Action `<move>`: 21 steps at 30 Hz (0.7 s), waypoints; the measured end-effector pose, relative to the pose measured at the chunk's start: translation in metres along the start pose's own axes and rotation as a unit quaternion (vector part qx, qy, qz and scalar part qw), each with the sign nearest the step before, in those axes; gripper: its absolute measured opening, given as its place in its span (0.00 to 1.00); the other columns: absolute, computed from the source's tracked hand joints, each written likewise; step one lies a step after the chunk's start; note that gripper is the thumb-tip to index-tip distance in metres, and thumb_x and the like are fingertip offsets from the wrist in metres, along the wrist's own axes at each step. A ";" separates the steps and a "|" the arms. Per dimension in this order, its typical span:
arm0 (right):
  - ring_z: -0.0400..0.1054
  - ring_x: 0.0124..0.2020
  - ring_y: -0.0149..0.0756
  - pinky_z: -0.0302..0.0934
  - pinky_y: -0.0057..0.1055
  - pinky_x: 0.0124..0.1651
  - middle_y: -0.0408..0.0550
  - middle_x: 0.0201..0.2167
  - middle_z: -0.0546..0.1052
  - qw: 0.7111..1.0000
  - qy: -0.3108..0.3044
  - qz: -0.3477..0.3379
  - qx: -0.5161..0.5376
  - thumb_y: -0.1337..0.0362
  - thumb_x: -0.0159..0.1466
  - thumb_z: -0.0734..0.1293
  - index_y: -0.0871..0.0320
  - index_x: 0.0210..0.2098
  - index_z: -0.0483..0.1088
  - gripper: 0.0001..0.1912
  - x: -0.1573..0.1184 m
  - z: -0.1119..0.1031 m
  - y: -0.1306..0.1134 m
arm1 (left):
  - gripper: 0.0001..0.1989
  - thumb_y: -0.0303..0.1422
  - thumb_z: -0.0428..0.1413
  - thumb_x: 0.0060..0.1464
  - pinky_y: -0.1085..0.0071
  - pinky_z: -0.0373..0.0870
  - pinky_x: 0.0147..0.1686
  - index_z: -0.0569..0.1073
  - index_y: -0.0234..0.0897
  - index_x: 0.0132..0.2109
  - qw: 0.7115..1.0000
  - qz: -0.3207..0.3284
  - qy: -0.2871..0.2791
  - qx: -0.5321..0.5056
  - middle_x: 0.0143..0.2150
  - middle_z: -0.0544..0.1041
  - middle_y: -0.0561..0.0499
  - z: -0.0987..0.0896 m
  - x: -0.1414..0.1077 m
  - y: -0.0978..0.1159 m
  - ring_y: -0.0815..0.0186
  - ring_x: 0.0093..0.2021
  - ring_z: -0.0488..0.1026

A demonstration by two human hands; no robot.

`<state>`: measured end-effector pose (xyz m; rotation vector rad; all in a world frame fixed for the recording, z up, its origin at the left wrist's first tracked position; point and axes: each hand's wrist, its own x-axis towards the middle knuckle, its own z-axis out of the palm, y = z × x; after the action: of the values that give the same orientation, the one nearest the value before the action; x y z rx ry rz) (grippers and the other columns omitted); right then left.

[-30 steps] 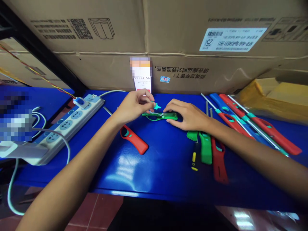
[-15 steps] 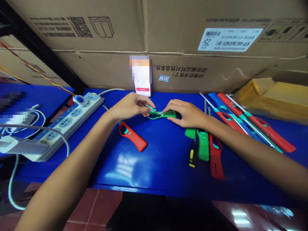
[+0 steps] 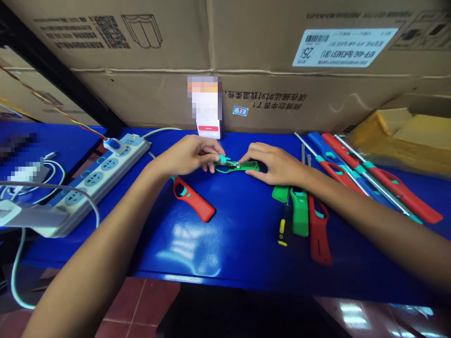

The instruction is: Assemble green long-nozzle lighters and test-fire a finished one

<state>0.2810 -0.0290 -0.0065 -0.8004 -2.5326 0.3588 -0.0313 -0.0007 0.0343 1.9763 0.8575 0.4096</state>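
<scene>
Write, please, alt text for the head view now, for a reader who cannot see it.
A person's left-hand grip pinches a small turquoise part at an opened green casing held by the right-hand grip, over a blue table. A red lighter lies nearer the viewer; more lighters lie to the right.

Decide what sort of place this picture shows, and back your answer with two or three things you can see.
Likely a workbench in a small workshop or storeroom, judging by the opened green lighter in the right hand, the screwdriver on the blue table and the large cardboard box behind.
</scene>
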 end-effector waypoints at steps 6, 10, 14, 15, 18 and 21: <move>0.76 0.51 0.49 0.69 0.44 0.55 0.53 0.50 0.81 1.000 0.007 0.001 0.007 0.63 0.74 0.71 0.54 0.54 0.78 0.11 -0.001 0.001 0.002 | 0.07 0.33 0.63 0.69 0.70 0.77 0.40 0.84 0.37 0.49 0.988 0.077 0.045 0.130 0.38 0.87 0.49 0.000 0.002 0.000 0.65 0.36 0.83; 0.76 0.51 0.49 0.70 0.44 0.55 0.53 0.51 0.81 1.000 0.003 0.006 0.007 0.62 0.73 0.71 0.53 0.54 0.79 0.11 0.000 0.001 0.001 | 0.07 0.31 0.66 0.65 0.68 0.76 0.47 0.88 0.40 0.48 0.965 0.130 0.065 0.220 0.45 0.89 0.48 -0.002 0.004 -0.006 0.64 0.43 0.84; 0.76 0.51 0.49 0.70 0.45 0.55 0.53 0.50 0.81 1.000 0.001 0.009 0.012 0.62 0.73 0.71 0.53 0.54 0.79 0.11 0.001 0.000 -0.001 | 0.07 0.30 0.67 0.64 0.69 0.75 0.45 0.88 0.40 0.48 0.961 0.110 0.058 0.245 0.44 0.89 0.49 -0.002 0.004 -0.006 0.64 0.40 0.83; 0.76 0.51 0.49 0.70 0.45 0.55 0.53 0.50 0.81 1.000 0.000 0.010 0.011 0.62 0.74 0.71 0.53 0.54 0.79 0.11 0.001 0.000 -0.001 | 0.07 0.30 0.68 0.64 0.69 0.75 0.44 0.88 0.40 0.48 0.962 0.102 0.060 0.247 0.43 0.89 0.49 -0.002 0.004 -0.005 0.64 0.40 0.83; 0.76 0.51 0.49 0.70 0.45 0.55 0.53 0.51 0.81 1.000 -0.002 0.012 0.005 0.62 0.74 0.70 0.53 0.54 0.79 0.11 0.000 0.000 -0.002 | 0.06 0.29 0.66 0.64 0.68 0.75 0.44 0.88 0.40 0.47 0.962 0.089 0.064 0.249 0.42 0.89 0.49 0.001 0.003 -0.002 0.63 0.40 0.83; 0.76 0.51 0.49 0.69 0.45 0.55 0.53 0.51 0.81 1.000 -0.001 0.011 0.000 0.62 0.74 0.70 0.52 0.54 0.78 0.10 0.000 0.000 -0.002 | 0.07 0.28 0.65 0.65 0.68 0.75 0.44 0.87 0.39 0.47 0.963 0.085 0.062 0.248 0.42 0.89 0.49 0.003 0.004 -0.002 0.63 0.40 0.84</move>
<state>0.2801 -0.0302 -0.0061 -0.8299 -2.5270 0.3666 -0.0281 0.0010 0.0310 2.5204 0.9382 0.4516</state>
